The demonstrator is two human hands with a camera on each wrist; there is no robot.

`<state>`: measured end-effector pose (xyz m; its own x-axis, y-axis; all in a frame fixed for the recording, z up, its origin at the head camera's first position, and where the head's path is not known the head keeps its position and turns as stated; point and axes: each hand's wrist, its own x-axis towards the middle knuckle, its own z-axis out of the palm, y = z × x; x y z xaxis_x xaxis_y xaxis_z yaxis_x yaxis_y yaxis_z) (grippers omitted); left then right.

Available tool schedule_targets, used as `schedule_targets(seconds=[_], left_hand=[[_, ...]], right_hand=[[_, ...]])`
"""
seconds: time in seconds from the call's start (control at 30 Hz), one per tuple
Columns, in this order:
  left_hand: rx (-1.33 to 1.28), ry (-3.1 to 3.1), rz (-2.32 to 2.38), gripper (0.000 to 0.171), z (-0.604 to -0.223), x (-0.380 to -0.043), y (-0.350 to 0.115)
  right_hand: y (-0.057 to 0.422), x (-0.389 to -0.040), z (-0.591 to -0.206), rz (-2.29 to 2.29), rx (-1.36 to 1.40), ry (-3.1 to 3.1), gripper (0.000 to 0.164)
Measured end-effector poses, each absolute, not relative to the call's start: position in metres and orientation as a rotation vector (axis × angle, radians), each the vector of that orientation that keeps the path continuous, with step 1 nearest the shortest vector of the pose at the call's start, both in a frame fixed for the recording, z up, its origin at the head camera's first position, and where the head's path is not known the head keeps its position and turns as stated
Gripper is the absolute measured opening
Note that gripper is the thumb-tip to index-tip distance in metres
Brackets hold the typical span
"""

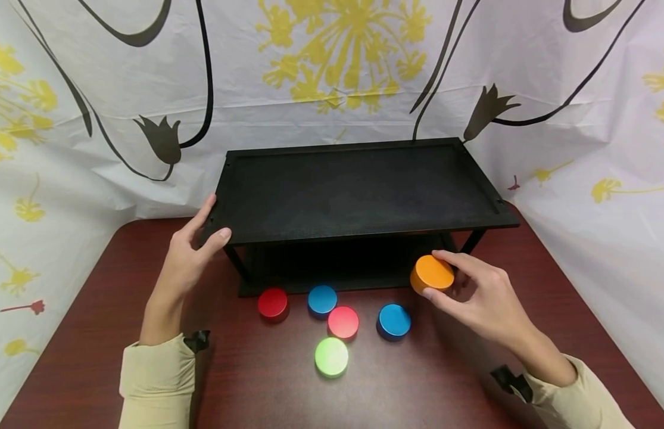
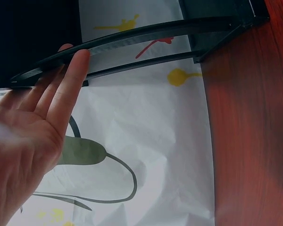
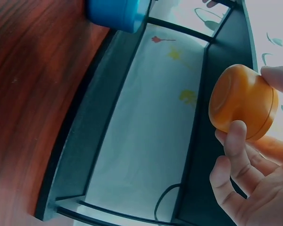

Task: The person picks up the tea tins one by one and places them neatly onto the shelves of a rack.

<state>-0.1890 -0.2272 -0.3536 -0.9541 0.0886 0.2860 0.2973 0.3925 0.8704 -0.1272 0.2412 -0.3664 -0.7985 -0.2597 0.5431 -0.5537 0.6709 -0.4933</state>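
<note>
My right hand (image 1: 482, 292) pinches an orange round lidded container (image 1: 435, 273) between thumb and fingers. It is held up near the front right of a black two-tier shelf (image 1: 353, 190); in the right wrist view its rounded base and lid seam show. My left hand (image 1: 184, 259) touches the shelf's front left corner, thumb at the edge of the top board. Seen from the left wrist, its fairly straight fingers (image 2: 70, 89) rest against the curved side bar (image 2: 146, 34).
In front of the shelf stand a red container (image 1: 273, 304), a blue one (image 1: 322, 301), a pinkish-red one (image 1: 343, 323), a green one (image 1: 332, 357) and another blue one (image 1: 393, 322). A white patterned cloth (image 1: 321, 125) surrounds the dark red wooden table (image 1: 267, 393).
</note>
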Motion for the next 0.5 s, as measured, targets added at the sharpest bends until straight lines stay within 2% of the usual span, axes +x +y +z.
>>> schedule_targets(seconds=[0.5], left_hand=[[-0.335,-2.463,-1.596,0.064,-0.354,-0.190,-0.228]], right_hand=[[0.245,-0.133,-0.349,0.919,0.660,-2.295,0.063]])
